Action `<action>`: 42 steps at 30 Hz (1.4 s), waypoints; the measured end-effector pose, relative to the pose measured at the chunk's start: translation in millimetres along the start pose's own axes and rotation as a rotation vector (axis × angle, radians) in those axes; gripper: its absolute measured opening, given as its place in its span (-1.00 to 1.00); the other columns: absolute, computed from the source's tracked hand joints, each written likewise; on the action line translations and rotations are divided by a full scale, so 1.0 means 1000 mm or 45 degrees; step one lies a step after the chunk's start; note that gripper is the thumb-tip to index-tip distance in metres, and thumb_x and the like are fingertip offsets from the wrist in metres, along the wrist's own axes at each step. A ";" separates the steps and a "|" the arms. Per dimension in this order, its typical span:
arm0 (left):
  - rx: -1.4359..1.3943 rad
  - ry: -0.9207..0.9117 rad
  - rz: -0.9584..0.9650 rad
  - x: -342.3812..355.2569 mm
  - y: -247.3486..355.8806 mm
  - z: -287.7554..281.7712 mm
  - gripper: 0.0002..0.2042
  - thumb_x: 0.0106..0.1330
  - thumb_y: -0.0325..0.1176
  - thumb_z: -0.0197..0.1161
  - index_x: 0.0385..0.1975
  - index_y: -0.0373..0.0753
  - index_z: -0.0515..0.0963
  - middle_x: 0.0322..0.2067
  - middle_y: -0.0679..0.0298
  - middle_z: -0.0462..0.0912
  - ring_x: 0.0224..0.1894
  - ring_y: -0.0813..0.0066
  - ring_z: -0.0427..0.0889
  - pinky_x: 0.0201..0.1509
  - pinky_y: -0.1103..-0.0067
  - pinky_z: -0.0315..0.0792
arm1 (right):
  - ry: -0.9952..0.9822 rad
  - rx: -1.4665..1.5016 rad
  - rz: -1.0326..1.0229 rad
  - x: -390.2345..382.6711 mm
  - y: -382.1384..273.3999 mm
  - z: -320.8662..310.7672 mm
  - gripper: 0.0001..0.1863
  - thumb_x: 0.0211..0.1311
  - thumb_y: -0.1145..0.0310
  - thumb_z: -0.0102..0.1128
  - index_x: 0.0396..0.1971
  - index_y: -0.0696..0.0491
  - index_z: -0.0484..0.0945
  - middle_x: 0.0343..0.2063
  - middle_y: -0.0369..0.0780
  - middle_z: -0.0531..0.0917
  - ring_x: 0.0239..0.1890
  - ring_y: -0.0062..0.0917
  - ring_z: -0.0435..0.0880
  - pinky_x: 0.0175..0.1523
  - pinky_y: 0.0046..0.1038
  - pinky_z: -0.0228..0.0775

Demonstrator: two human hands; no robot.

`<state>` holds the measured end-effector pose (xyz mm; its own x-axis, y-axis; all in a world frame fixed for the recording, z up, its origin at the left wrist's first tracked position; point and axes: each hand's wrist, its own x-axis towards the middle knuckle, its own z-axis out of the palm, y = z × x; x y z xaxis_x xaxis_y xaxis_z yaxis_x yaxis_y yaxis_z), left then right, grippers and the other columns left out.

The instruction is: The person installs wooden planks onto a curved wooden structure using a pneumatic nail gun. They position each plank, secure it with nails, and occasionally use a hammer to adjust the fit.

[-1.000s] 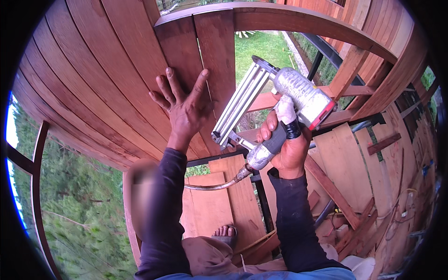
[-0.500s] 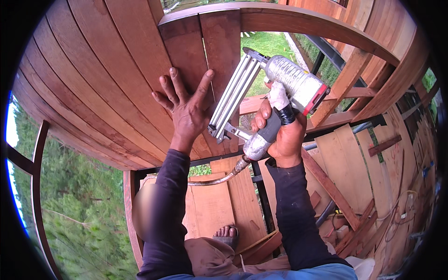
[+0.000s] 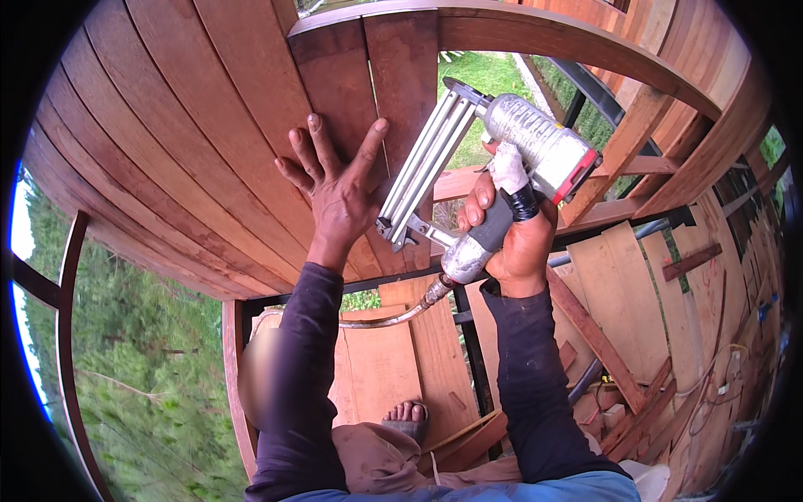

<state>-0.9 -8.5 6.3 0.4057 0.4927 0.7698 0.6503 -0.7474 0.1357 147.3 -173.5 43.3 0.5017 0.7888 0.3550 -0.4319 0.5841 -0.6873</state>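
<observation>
My left hand (image 3: 343, 188) lies with spread fingers on dark reddish boards (image 3: 326, 67) that have a narrow gap between two of them, beside the lighter curved plank wall (image 3: 201, 159). In my right hand (image 3: 514, 247) is a silver pneumatic nail gun (image 3: 535, 142) with a red-edged cap, its long magazine tilted up beside my left hand and over the boards. White and black tape wraps part of it near my fingers. A hose (image 3: 385, 320) runs from the grip down and leftward behind my left forearm.
A curved beam (image 3: 577, 46) frames an opening above grass. Plywood sheets (image 3: 368, 368) lie underfoot around my sandalled foot (image 3: 406, 422). Loose red offcuts (image 3: 594, 335) and cables lie at right. A dark rail (image 3: 67, 293) stands at left before greenery (image 3: 142, 368).
Since a second ago the nail gun and my right hand have shifted slightly up and left, then slightly right. My left hand has moved a little right and up, still spread on the boards.
</observation>
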 end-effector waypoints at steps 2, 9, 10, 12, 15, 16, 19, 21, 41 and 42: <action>0.049 -0.019 0.002 0.000 0.000 0.001 -0.18 0.07 -0.11 0.46 0.40 0.49 0.28 0.53 -0.18 -0.35 0.55 -0.27 -0.54 0.42 -0.08 -0.80 | 0.019 -0.037 -0.019 -0.004 0.000 0.002 -0.54 0.48 0.16 0.07 0.21 0.15 0.40 -0.50 -0.30 0.41 -0.52 -0.56 0.48 -0.37 -0.38 0.40; -0.028 0.033 0.007 0.001 -0.002 0.003 -0.14 0.00 0.01 0.52 0.39 0.51 0.28 0.54 -0.15 -0.37 0.54 -0.25 -0.58 0.42 -0.10 -0.79 | 0.123 -0.306 -0.191 -0.013 -0.005 0.014 -0.81 0.36 0.39 0.24 -0.17 0.18 0.52 -0.52 -0.26 0.58 -0.59 -0.61 0.54 -0.44 -0.50 0.41; -0.036 0.035 0.007 0.001 -0.002 0.003 -0.14 -0.01 0.02 0.52 0.39 0.51 0.28 0.54 -0.15 -0.38 0.54 -0.25 -0.58 0.42 -0.11 -0.78 | 0.109 -0.311 -0.232 -0.013 -0.007 0.017 -0.80 0.33 0.41 0.28 -0.17 0.19 0.53 -0.49 -0.27 0.60 -0.59 -0.64 0.55 -0.43 -0.53 0.40; -0.037 0.036 0.008 0.000 -0.002 0.003 -0.13 -0.02 0.05 0.53 0.39 0.52 0.28 0.54 -0.15 -0.39 0.54 -0.25 -0.58 0.42 -0.12 -0.78 | 0.170 -0.466 -0.276 -0.016 -0.010 0.019 -0.79 0.31 0.40 0.30 -0.17 0.18 0.54 -0.49 -0.29 0.60 -0.59 -0.66 0.55 -0.44 -0.55 0.39; -0.032 0.034 0.009 0.001 -0.001 0.003 -0.12 -0.04 0.08 0.54 0.39 0.52 0.28 0.54 -0.14 -0.39 0.54 -0.24 -0.58 0.42 -0.13 -0.76 | 0.199 -0.787 -0.294 -0.024 -0.021 0.021 -0.71 0.22 0.39 0.40 -0.13 0.16 0.55 -0.33 -0.23 0.63 -0.37 -0.55 0.61 -0.20 -0.45 0.45; -0.039 0.034 0.007 0.001 0.000 0.003 -0.12 -0.03 0.08 0.54 0.39 0.53 0.28 0.54 -0.14 -0.39 0.55 -0.24 -0.58 0.42 -0.14 -0.76 | 0.197 -0.926 -0.375 -0.024 -0.020 0.017 -0.70 0.21 0.40 0.40 -0.12 0.16 0.55 -0.28 -0.22 0.63 -0.30 -0.51 0.62 -0.12 -0.42 0.45; -0.047 0.043 0.006 0.002 0.000 0.003 -0.13 -0.02 0.10 0.53 0.39 0.53 0.28 0.54 -0.14 -0.39 0.55 -0.23 -0.58 0.41 -0.14 -0.76 | 0.155 -0.963 -0.454 -0.024 -0.021 0.016 -0.65 0.17 0.42 0.42 -0.07 0.18 0.55 -0.14 -0.15 0.62 -0.08 -0.40 0.61 0.11 -0.33 0.39; -0.046 0.045 0.008 0.001 -0.002 0.003 -0.14 -0.02 0.12 0.52 0.39 0.53 0.28 0.54 -0.14 -0.39 0.55 -0.22 -0.58 0.41 -0.14 -0.77 | 0.118 -1.009 -0.498 -0.022 -0.023 0.013 -0.63 0.19 0.43 0.40 -0.04 0.19 0.53 -0.14 -0.16 0.63 -0.12 -0.42 0.62 0.04 -0.36 0.41; 0.040 0.023 0.041 0.001 -0.004 0.005 -0.17 0.03 0.15 0.50 0.40 0.39 0.31 0.52 -0.22 -0.42 0.54 -0.23 -0.63 0.43 -0.05 -0.81 | -0.245 -1.498 -1.050 0.025 -0.040 0.027 -0.50 0.21 0.50 0.30 0.13 0.22 0.36 -0.07 -0.12 0.55 -0.17 -0.45 0.64 -0.06 -0.42 0.49; 0.016 0.037 0.040 0.000 -0.005 0.006 -0.18 0.04 0.15 0.49 0.39 0.43 0.30 0.53 -0.18 -0.41 0.54 -0.21 -0.62 0.42 -0.07 -0.81 | -0.223 -1.464 -0.981 0.024 -0.039 0.027 -0.51 0.21 0.51 0.29 0.12 0.22 0.36 -0.10 -0.13 0.57 -0.24 -0.50 0.64 -0.14 -0.47 0.50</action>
<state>-0.5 -2.7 1.9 0.4073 0.4561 0.7912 0.6455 -0.7566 0.1039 156.2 -172.4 95.7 0.1927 0.4077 0.8926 0.7999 0.4616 -0.3836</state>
